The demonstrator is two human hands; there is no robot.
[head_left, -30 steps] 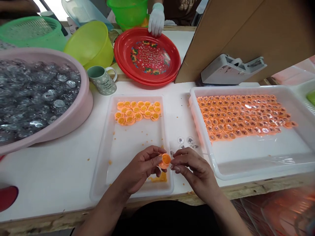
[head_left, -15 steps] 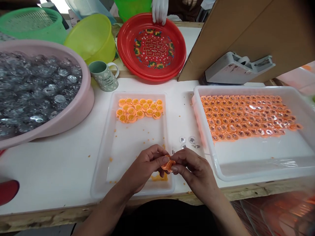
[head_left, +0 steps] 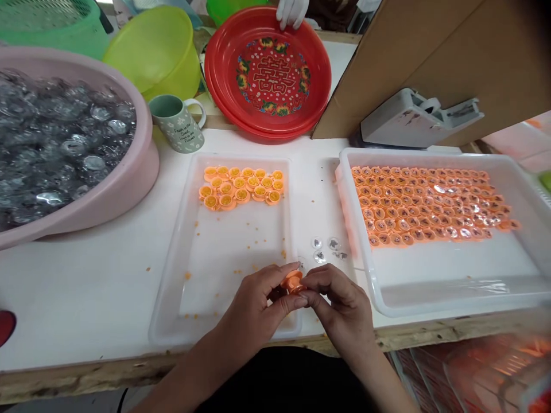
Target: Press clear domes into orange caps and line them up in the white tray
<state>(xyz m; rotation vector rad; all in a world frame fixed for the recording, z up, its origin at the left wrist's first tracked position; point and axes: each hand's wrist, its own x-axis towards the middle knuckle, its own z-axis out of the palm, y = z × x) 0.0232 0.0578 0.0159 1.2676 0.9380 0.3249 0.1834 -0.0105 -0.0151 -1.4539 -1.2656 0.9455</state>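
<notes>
A small orange cup-shaped piece [head_left: 293, 281] is held between my two hands, over the right rim of the left white tray [head_left: 166, 287]. My left hand [head_left: 262, 298] grips it with thumb and fingers from the left. From the right, my right hand [head_left: 340, 298] pinches its edge. Rows of orange cups with yellow contents [head_left: 241, 195] sit at the back of the left tray. Several clear discs with dark prints [head_left: 319, 256] lie on the table beyond my right hand. The right white tray [head_left: 430, 307] holds many orange cups with shiny tops [head_left: 426, 206].
At the left, a pink basin [head_left: 148, 132] is full of clear plastic pieces. A green mug [head_left: 177, 123], a yellow bowl [head_left: 155, 51] and red round trays [head_left: 275, 80] stand behind. Another person's gloved hand [head_left: 293, 11] touches the red trays. A tape dispenser [head_left: 400, 120] stands near cardboard [head_left: 413, 57].
The orange piece has been turned between my fingers, and its side shows more now. The view has shifted slightly. The gloved hand and the red trays have moved a little.
</notes>
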